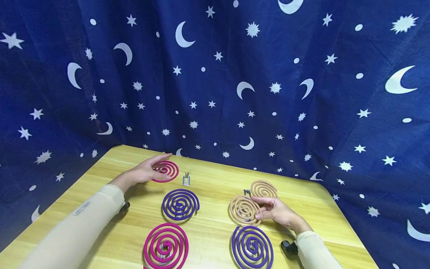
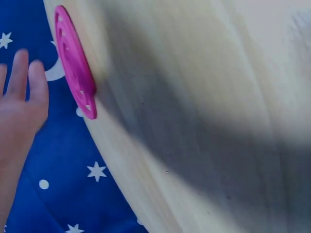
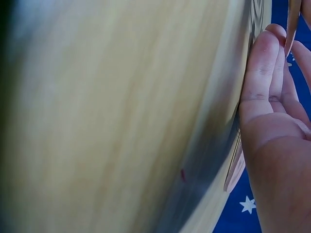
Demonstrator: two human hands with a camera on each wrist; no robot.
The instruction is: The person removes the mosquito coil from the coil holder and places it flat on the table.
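Note:
Spiral mosquito coils in pink, purple and tan are spread over the wooden table. My right hand pinches the right edge of the nearer tan mosquito coil, whose thin edge shows between the fingers in the right wrist view. Behind that hand lies a second tan coil. At the back left, my left hand hovers by the far pink coil, partly covering it in the head view. In the left wrist view the left hand has extended fingers, apart from the pink coil.
Small metal stands sit by the far pink coil and by the tan coils. A purple coil and a pink coil are at left front, another purple coil at right front. A starry blue curtain borders the table.

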